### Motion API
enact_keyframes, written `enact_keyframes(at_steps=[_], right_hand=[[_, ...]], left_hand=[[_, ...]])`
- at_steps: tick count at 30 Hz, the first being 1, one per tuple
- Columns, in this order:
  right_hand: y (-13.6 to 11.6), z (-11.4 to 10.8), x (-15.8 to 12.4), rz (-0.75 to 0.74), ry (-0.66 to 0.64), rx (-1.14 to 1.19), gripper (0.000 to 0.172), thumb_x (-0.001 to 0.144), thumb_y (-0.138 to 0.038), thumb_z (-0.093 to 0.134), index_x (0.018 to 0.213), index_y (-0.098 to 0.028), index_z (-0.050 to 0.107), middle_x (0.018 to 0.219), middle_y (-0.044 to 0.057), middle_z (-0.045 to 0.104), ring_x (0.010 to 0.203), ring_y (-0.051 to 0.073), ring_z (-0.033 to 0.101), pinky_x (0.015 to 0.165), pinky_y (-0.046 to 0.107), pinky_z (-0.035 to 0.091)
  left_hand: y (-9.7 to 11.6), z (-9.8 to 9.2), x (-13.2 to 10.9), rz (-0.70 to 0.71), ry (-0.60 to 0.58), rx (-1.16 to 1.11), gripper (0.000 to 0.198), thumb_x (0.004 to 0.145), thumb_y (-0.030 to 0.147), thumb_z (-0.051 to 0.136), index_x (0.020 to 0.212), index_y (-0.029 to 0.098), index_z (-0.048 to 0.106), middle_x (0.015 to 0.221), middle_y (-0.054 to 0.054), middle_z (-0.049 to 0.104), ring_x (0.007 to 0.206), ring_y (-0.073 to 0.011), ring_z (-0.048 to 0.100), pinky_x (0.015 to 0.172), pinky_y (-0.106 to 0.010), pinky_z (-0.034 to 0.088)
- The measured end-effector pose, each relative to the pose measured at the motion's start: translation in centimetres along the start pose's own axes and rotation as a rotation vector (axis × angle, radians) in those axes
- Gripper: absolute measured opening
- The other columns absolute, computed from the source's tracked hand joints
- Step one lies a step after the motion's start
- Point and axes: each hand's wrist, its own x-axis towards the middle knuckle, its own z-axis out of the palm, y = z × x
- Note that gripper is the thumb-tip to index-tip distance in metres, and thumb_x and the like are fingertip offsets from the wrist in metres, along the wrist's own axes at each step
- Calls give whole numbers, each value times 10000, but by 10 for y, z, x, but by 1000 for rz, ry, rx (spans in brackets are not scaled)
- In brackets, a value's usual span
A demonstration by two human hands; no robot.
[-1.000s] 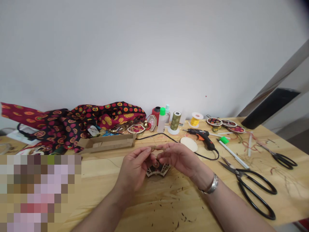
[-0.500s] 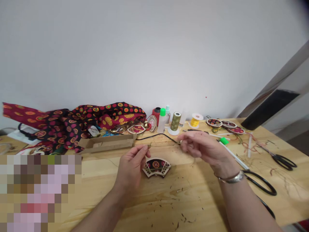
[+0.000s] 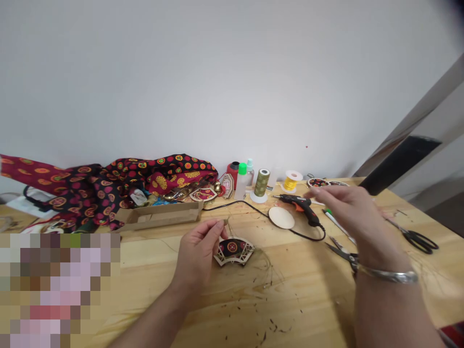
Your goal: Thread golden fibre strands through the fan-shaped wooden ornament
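Since half a second ago the right hand [image 3: 357, 217] has swung farther out, and fine strands [image 3: 270, 270] now trail beside the fan-shaped pendant [image 3: 233, 248]. The left thumb and forefinger are clamped on olive-brown thread [image 3: 230, 229]; the right fingertips look pinched together, though whether on a strand I cannot tell. The pendant lies at the left hand's [image 3: 197, 253] three o'clock. A firm left pinch and a slow, even draw should limit tangling. Mind the glue gun [image 3: 299, 204] at two o'clock and the shears' [image 3: 342, 252] blades at three; bare wood toward six gives the pendant room.
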Motion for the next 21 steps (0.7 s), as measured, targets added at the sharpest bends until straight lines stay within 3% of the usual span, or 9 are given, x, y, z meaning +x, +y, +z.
enact_keyframes(at_steps=[3,5,9,11,15,21], right_hand=[[-21,51,4,115,-211,156,282,761,-395,561,790,-156,709,726,45,679,673,166,592,594,255,430],[-27,82,1,133,-405,263,274,753,-407,571,779,-170,707,701,35,662,666,171,578,602,269,426],[-24,121,-12,131,-579,504,312,786,-443,516,766,-177,679,745,27,638,722,165,552,665,278,418],[-22,130,-19,140,-646,632,357,819,-449,465,738,-156,652,755,34,618,725,152,540,687,276,410],[-20,138,-27,210,-634,816,383,838,-453,431,731,-134,615,702,29,571,641,120,513,631,258,400],[-17,140,-27,263,-564,736,365,827,-410,468,690,-114,632,506,-12,489,447,72,407,468,213,307]], left_hand=[[2,2,-4,3,-36,33,189,698,320,636,639,141,623,576,28,535,451,-41,352,413,-161,262],[3,3,-6,0,-48,60,209,706,330,627,614,143,611,566,33,525,454,-45,356,424,-164,273],[3,3,-7,0,-63,76,222,711,341,619,605,147,608,566,29,527,496,-65,404,468,-168,321],[2,3,-7,-1,-62,73,212,707,344,621,629,147,621,575,25,534,514,-73,424,483,-173,338],[0,2,-5,6,-57,102,199,715,345,616,699,149,643,573,27,536,509,-74,426,473,-173,331],[-2,2,-5,12,-80,114,207,719,347,610,641,155,618,564,29,538,525,-87,451,489,-183,351]])
